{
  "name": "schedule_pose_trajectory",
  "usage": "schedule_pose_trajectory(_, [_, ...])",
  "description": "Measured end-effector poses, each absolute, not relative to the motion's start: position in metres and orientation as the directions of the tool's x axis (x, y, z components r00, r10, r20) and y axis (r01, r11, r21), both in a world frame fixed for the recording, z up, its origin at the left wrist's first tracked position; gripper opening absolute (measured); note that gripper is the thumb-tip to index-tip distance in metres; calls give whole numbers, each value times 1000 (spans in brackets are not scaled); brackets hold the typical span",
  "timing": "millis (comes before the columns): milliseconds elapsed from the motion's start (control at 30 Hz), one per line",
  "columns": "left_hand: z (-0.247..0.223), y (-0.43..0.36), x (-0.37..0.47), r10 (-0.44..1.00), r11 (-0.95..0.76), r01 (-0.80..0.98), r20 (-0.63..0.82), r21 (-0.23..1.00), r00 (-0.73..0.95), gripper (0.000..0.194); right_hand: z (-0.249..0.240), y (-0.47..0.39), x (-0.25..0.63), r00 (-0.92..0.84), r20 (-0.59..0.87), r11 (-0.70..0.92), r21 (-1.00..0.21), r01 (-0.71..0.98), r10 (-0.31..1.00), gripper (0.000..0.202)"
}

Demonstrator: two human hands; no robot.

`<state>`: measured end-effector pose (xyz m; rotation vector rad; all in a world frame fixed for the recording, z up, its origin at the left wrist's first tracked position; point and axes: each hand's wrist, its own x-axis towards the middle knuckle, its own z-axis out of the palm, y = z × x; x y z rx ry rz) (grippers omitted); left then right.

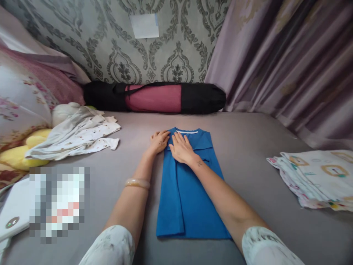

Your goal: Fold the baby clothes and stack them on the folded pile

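A blue garment point(201, 206), probably a shirt, lies flat on the grey bed sheet with its sides folded inward. Its neckline, with a white strip inside, is at the far end. My right hand point(182, 148) rests palm down on the upper part, fingers stretched out and a little spread. Beside it, my left hand point(160, 142) touches the upper left edge of the garment, its fingertips on the cloth. That hand's fingers are slightly bent and grip nothing that I can see. Whatever lies under both palms is hidden.
Folded printed cloths point(317, 178) are stacked at the right. To the left are a loose pale garment point(79, 134), a yellow plush thing point(38, 140) and a white device point(16, 206) beside a blurred-out patch. A black and pink roll bag point(154, 98) lies along the wall.
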<state>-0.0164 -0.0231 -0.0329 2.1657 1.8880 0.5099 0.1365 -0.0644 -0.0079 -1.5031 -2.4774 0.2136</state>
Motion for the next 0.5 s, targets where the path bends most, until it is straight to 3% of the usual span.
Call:
schedule_pose_trajectory(300, [-40, -27, -14, 983, -133, 924, 168, 357, 77, 45, -20, -56, 138, -437, -38, 395, -365, 843, 898, 63])
schedule_pose_trajectory(433, [-36, -24, -15, 990, -114, 861, 125, 496, 59, 46, 0, -35, 145, -462, -212, 275, -570, 775, 861, 63])
schedule_pose_trajectory(500, [-31, -23, -17, 994, -103, 793, 96, 601, 56, 48, 11, -22, 153, -477, -162, 237, -704, 669, 864, 64])
